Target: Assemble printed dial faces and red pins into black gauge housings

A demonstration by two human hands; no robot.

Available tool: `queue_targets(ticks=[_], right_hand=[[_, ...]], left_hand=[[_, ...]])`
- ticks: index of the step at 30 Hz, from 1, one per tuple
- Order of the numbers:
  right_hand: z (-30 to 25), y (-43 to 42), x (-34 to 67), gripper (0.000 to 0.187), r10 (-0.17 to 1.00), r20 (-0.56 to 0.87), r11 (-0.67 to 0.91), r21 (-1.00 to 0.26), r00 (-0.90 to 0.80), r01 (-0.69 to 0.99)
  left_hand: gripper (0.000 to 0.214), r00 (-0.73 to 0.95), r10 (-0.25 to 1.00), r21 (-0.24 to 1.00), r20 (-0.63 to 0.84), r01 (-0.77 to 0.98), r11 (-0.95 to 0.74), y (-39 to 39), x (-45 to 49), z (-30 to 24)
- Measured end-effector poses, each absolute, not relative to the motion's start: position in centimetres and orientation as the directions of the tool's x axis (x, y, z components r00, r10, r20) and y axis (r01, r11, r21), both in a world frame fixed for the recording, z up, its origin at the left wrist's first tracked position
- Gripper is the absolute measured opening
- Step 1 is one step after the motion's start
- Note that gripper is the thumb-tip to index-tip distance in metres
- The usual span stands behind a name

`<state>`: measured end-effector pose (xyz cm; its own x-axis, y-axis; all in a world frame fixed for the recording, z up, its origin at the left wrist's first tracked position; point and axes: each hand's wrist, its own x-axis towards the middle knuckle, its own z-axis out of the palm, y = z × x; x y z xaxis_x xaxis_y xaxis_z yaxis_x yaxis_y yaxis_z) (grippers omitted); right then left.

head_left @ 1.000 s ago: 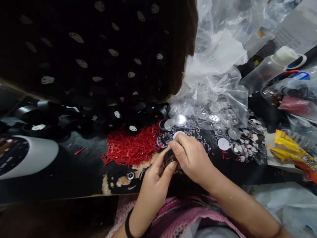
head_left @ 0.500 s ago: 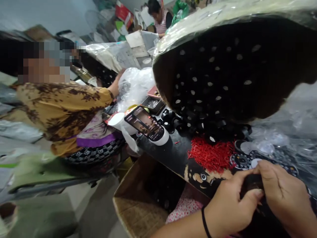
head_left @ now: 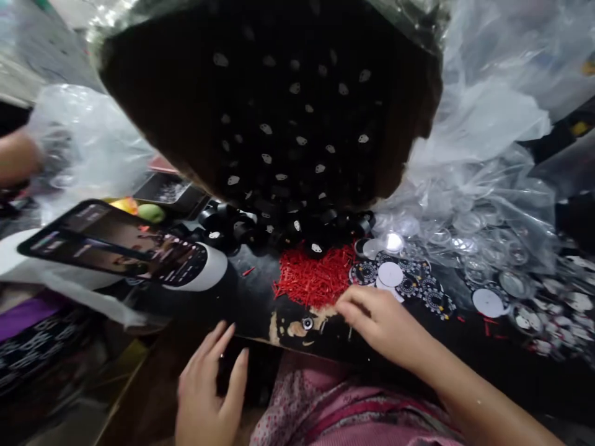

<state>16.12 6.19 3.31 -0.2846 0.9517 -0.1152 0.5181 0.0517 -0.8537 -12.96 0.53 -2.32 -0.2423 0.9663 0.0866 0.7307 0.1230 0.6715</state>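
R hand (head_left: 381,322) is down on the table (head_left: 251,303) near its front edge, fingers curled, tips right at the near edge of the red pins (head_left: 313,279). Can't tell if it's pinching one. L hand (head_left: 209,390) hangs just off the front edge, palm down, fingers spread and loose, gripping nothing.

The pins lie in a heap mid-table. Just right of them are black dials (head_left: 434,300) and a white disc (head_left: 390,274); the dial print is too small to read. Behind the heap a big bag of black caps (head_left: 279,105) spills onto the table. Clear lenses (head_left: 469,235) in plastic sit toward the right edge. A phone (head_left: 116,244) is propped at the left, screen lit and blurred. Far left, a co-worker's hand (head_left: 16,155) is on a plastic bag (head_left: 83,142).
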Motion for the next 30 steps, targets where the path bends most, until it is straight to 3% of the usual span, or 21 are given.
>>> queue_targets(ticks=[3, 5, 10, 13, 15, 17, 20, 21, 23, 26, 28, 30], right_hand=[[3.6, 6.0, 16.0, 0.024, 0.94, -0.106, 0.086, -0.846, -0.324, 0.526], [4.0, 5.6, 16.5, 0.026, 0.954, -0.111, 0.059, -0.844, -0.28, 0.533], [4.1, 4.8, 18.0, 0.024, 0.961, -0.2, -0.087, -0.875, -0.191, 0.477], [3.4, 5.1, 18.0, 0.022, 0.955, -0.278, -0.238, -0.926, -0.103, 0.292], [2.9, 5.5, 17.6, 0.027, 0.943, -0.314, -0.294, -0.942, -0.115, 0.159], [2.6, 5.6, 17.3, 0.03, 0.935, -0.316, -0.309, -0.949, -0.159, 0.068], [2.7, 5.6, 17.6, 0.031, 0.923, -0.307, -0.309, -0.951, -0.232, 0.03], [2.7, 5.7, 18.1, 0.031, 0.92, -0.307, -0.296, -0.952, -0.243, 0.079], [2.7, 5.9, 19.6, 0.03, 0.947, -0.282, -0.217, -0.914, -0.152, 0.343], [2.2, 6.5, 21.9, 0.035, 0.991, -0.12, -0.112, -0.584, 0.051, 0.804], [1.8, 6.8, 22.8, 0.037, 0.996, -0.055, -0.083, -0.427, 0.066, 0.901], [1.6, 6.7, 22.8, 0.024, 0.997, -0.034, -0.074, -0.47, 0.066, 0.88]], left_hand=[[0.04, -0.025, 0.995, 0.809, 0.095, 0.584, -0.062, 6.3, -7.6, -1.0], [0.042, 0.04, 0.977, 0.794, 0.21, 0.576, -0.194, 10.8, -4.3, -0.4], [0.053, 0.095, 0.971, 0.787, 0.219, 0.571, -0.233, 16.1, -1.6, -0.7], [0.062, 0.161, 0.97, 0.856, 0.182, 0.459, -0.237, 13.4, -2.1, -0.2], [0.069, 0.249, 0.966, 0.937, 0.064, 0.319, -0.144, 10.5, -2.4, 0.1], [0.07, 0.257, 0.96, 0.984, -0.115, 0.161, 0.075, 7.7, -2.2, 0.1], [0.052, 0.203, 0.898, 0.886, -0.39, -0.182, 0.426, 4.8, -1.1, -0.6], [0.043, 0.202, 0.86, 0.813, -0.468, -0.282, 0.509, 4.4, -0.7, -0.7], [0.031, 0.235, 0.773, 0.665, -0.589, -0.402, 0.629, 4.0, 0.1, -0.9], [0.028, 0.3, 0.686, 0.521, -0.663, -0.473, 0.711, 4.2, 0.9, -0.6], [0.03, 0.312, 0.679, 0.485, -0.665, -0.511, 0.71, 4.5, 1.4, -0.4], [0.033, 0.297, 0.691, 0.475, -0.659, -0.548, 0.688, 4.7, 2.0, -0.4]])
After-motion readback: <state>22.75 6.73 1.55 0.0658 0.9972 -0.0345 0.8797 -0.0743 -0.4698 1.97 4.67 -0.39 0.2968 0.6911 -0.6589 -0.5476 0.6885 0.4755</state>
